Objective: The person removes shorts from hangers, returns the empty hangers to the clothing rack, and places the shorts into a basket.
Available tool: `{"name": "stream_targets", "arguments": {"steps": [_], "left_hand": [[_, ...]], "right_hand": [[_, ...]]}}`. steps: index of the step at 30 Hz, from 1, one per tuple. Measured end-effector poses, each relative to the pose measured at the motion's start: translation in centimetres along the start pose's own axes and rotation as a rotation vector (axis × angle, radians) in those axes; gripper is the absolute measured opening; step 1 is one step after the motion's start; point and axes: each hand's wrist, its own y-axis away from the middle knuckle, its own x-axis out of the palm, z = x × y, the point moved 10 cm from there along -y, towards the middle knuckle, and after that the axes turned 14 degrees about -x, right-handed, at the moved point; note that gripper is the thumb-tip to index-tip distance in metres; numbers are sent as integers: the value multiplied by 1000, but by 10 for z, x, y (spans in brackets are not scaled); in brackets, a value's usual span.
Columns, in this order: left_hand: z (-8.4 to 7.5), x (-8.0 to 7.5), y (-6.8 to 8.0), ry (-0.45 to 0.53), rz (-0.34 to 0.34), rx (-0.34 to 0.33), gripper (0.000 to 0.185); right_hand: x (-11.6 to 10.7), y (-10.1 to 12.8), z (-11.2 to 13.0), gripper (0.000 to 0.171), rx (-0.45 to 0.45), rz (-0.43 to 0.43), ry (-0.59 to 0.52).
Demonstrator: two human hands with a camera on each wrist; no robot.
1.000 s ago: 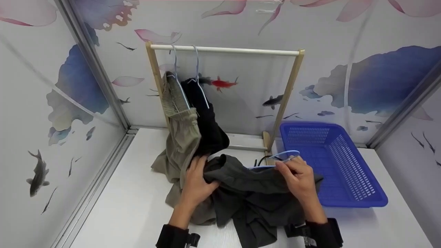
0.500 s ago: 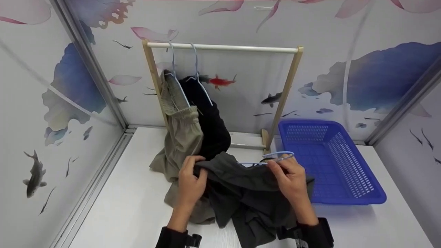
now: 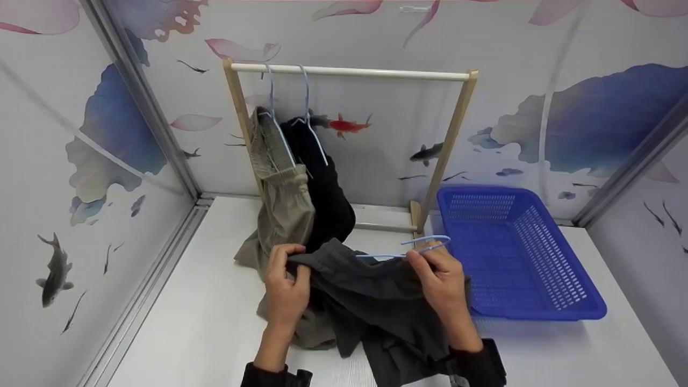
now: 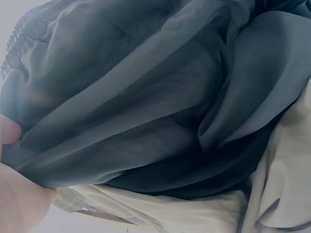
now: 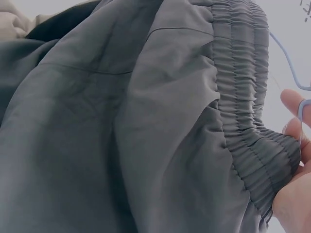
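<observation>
Before the wooden rack [image 3: 349,72], the left hand [image 3: 286,290] gripped the dark grey trousers [image 3: 371,293] at their waistband; the right hand [image 3: 438,279] pinched the waistband's other end, seemingly with the pale blue hanger [image 3: 416,248]; the blue basket [image 3: 559,301] sat right of the rack.

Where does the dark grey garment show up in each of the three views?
Head: dark grey garment at lower centre, gripped by both hands.
Left wrist: fills most of the frame.
Right wrist: fills the frame.
Shared landmark: its gathered elastic waistband, at the top edge in head view.
</observation>
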Motion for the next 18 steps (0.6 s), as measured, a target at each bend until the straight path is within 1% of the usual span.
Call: {"name": "stream_targets", "arguments": {"steps": [4, 8, 12, 15, 16, 18], "left_hand": [[3, -7, 0, 22, -21, -18, 26], [5, -7, 0, 19, -21, -18, 26], [3, -4, 4, 8, -15, 16, 26], [-4, -1, 10, -57, -32, 63, 22], [-7, 0, 13, -92, -43, 82, 22], [-14, 4, 17, -196, -69, 108, 27]], "right_hand": [[7, 6, -2, 22, 14, 0, 12], [10, 19, -12, 23, 89, -14, 39], [10, 30, -18, 23, 129, -34, 70], [10, 33, -17, 23, 107, -42, 80], [10, 34, -18, 23, 94, -40, 89], [11, 37, -19, 24, 70, -34, 102]]}}
